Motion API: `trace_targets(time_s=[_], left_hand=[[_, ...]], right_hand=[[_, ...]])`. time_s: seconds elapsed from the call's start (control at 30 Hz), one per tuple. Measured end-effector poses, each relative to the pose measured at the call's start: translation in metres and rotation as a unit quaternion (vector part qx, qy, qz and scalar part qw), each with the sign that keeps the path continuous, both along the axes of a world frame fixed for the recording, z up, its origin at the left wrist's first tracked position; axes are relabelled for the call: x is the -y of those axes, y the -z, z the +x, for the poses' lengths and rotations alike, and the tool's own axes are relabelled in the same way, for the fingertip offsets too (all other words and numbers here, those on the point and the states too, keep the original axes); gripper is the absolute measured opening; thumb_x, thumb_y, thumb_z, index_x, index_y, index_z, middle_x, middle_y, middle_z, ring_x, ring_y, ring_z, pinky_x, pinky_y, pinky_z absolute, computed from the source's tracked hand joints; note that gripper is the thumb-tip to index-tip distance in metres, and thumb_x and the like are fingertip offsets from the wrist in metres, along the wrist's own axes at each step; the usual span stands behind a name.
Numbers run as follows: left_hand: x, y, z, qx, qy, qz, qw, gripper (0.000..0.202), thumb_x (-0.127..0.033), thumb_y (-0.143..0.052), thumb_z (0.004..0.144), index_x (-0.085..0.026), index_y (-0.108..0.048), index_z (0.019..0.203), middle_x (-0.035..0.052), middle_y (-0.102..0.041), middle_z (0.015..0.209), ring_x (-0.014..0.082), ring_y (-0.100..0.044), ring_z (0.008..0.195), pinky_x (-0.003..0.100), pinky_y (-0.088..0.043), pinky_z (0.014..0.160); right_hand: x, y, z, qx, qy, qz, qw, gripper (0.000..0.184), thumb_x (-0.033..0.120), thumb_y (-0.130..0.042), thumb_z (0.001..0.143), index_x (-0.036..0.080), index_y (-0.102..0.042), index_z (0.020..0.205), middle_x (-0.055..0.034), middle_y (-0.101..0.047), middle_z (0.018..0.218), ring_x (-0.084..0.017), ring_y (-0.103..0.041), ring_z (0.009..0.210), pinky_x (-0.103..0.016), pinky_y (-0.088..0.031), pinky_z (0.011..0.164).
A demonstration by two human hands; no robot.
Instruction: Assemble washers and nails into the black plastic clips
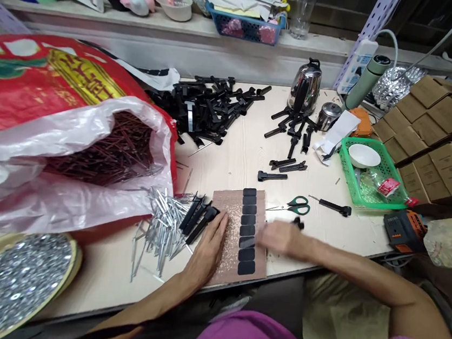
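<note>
A brown board [228,267] lies at the table's front edge, carrying a column of black rounded pads [247,230] and pale crumbs. My left hand [210,244] rests along the board's left edge, fingers stretched out, beside several black plastic handles [201,222] and a heap of silver metal rods [165,220]. Over the board's right edge, my right hand [285,239] is curled and smeared by motion. A greyish blurred streak shows at its fingertips, above one pad; what it is I cannot make out. Green-handled scissors [298,205] lie just beyond that hand.
A red and white sack [124,201] of dark rods opens at the left, above a bowl [72,261] of metal washers. Black parts [212,108] pile behind. A kettle [306,83], green basket [363,199], black screwdriver-like tool [334,206] and cardboard boxes [436,117] stand right.
</note>
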State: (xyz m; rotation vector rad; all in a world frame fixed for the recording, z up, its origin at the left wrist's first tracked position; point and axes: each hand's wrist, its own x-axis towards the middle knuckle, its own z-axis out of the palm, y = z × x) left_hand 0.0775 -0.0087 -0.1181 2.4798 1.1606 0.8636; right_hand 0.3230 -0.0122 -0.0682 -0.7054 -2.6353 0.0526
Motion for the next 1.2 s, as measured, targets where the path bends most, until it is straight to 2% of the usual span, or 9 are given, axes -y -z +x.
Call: trace_targets(time_s=[0.07,0.23,0.47,0.67,0.8,0.93,1.03,1.13,1.2], left_hand=[[0.000,-0.001,0.000,-0.008,0.003,0.002,1.000,0.073,0.001,-0.028,0.087,-0.027,-0.004,0.150,0.0159,-0.037,0.148,0.0249,-0.038,0.135,0.045,-0.041,0.106],[0.001,-0.002,-0.001,-0.032,0.004,-0.011,0.999,0.075,0.003,-0.026,0.085,-0.026,-0.003,0.150,0.0157,-0.035,0.149,0.0254,-0.040,0.134,0.045,-0.042,0.106],[0.001,0.001,-0.003,-0.041,0.007,-0.018,0.999,0.073,0.001,-0.028,0.086,-0.025,-0.004,0.150,0.0162,-0.034,0.150,0.0260,-0.038,0.135,0.046,-0.040,0.107],[-0.001,0.003,-0.003,-0.036,0.019,-0.023,0.999,0.070,0.001,-0.026,0.086,-0.022,-0.010,0.150,0.0175,-0.036,0.148,0.0254,-0.038,0.135,0.047,-0.039,0.107],[-0.003,0.000,0.000,-0.036,0.026,-0.004,0.999,0.061,-0.002,-0.026,0.088,-0.019,-0.025,0.146,0.0174,-0.046,0.140,0.0233,-0.043,0.132,0.045,-0.042,0.105],[-0.003,-0.017,-0.005,-0.004,0.008,0.014,1.000,0.039,-0.015,-0.035,0.093,-0.018,-0.049,0.129,0.0135,-0.059,0.125,0.0215,-0.056,0.117,0.040,-0.048,0.099],[-0.005,-0.036,-0.022,0.018,-0.070,0.039,0.997,0.029,-0.024,-0.040,0.093,-0.019,-0.061,0.113,0.0110,-0.066,0.108,0.0213,-0.061,0.101,0.038,-0.050,0.091],[-0.009,-0.050,-0.045,-0.002,-0.141,0.067,0.988,0.026,-0.028,-0.041,0.093,-0.020,-0.065,0.100,0.0088,-0.068,0.092,0.0224,-0.060,0.086,0.037,-0.048,0.081],[-0.009,-0.055,-0.057,-0.028,-0.158,0.076,0.984,0.026,-0.027,-0.041,0.092,-0.019,-0.066,0.094,0.0081,-0.068,0.086,0.0228,-0.058,0.080,0.036,-0.047,0.076]], right_hand=[[-0.036,0.000,0.011,-0.006,0.131,-0.008,0.991,0.035,0.018,-0.032,0.099,0.018,-0.062,0.080,-0.0044,-0.061,0.074,-0.014,-0.050,0.067,-0.027,-0.043,0.056],[-0.095,0.005,0.023,0.011,0.180,0.005,0.984,0.037,0.019,-0.031,0.099,0.014,-0.062,0.078,-0.0073,-0.060,0.074,-0.016,-0.051,0.072,-0.030,-0.045,0.061],[-0.005,0.011,-0.006,-0.028,-0.111,-0.040,0.993,0.034,0.013,-0.037,0.096,0.022,-0.058,0.070,0.0024,-0.055,0.066,-0.011,-0.048,0.062,-0.023,-0.048,0.059],[-0.029,-0.001,0.015,-0.034,0.120,-0.031,0.992,0.033,0.019,-0.033,0.098,0.014,-0.063,0.084,-0.0074,-0.060,0.076,-0.017,-0.052,0.074,-0.030,-0.048,0.062],[-0.038,-0.013,0.013,-0.047,0.143,-0.056,0.987,0.035,0.022,-0.033,0.098,0.014,-0.062,0.081,-0.0084,-0.059,0.075,-0.017,-0.052,0.074,-0.030,-0.048,0.064],[0.003,-0.035,-0.003,-0.148,0.164,-0.179,0.959,0.029,0.027,-0.040,0.096,0.015,-0.060,0.078,-0.0084,-0.060,0.078,-0.017,-0.052,0.075,-0.033,-0.048,0.070],[0.061,-0.040,-0.023,-0.223,0.193,-0.455,0.840,0.021,0.029,-0.054,0.088,0.016,-0.059,0.072,-0.0033,-0.059,0.073,-0.013,-0.053,0.067,-0.027,-0.047,0.063],[0.106,-0.017,-0.045,-0.228,0.240,-0.777,0.536,0.021,0.033,-0.065,0.080,0.015,-0.059,0.070,0.0026,-0.054,0.058,-0.008,-0.047,0.048,-0.019,-0.041,0.046],[0.114,0.008,-0.060,-0.245,0.296,-0.859,0.338,0.025,0.034,-0.068,0.078,0.013,-0.057,0.069,0.0019,-0.055,0.057,-0.007,-0.048,0.045,-0.018,-0.043,0.044]])
